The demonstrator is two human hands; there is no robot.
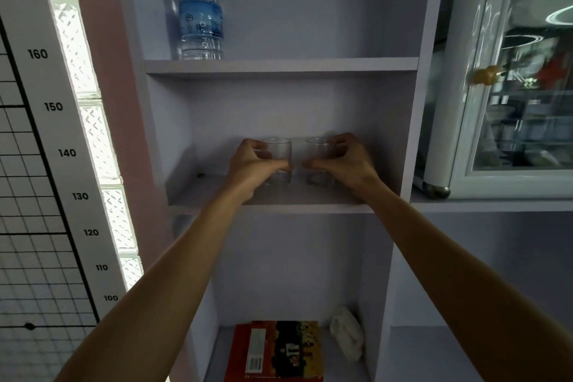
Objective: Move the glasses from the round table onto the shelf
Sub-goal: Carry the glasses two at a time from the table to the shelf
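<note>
At the far left we note a height chart with printed numbers, beside a strip of glass blocks. On the upper shelf board of the lilac shelf unit a water bottle stands upright at the left side.

On the middle shelf we have both arms reaching in. Our left hand is wrapped around the left glass, thumb across its front and fingers curled behind. That glass stands upright, long axis vertical, mouth pointing up, and its base appears to sit on the board. Just beside it, with a narrow gap between, the right glass stands in the same way, upright with mouth up. Our right hand grips it, thumb in front and fingers over the far side. Whether either grip is tight we cannot tell.

Below, on the lower shelf, a red and black book lies flat, with a crumpled white item to its right. At the far right a glass-fronted cabinet door carries a round gold knob.
</note>
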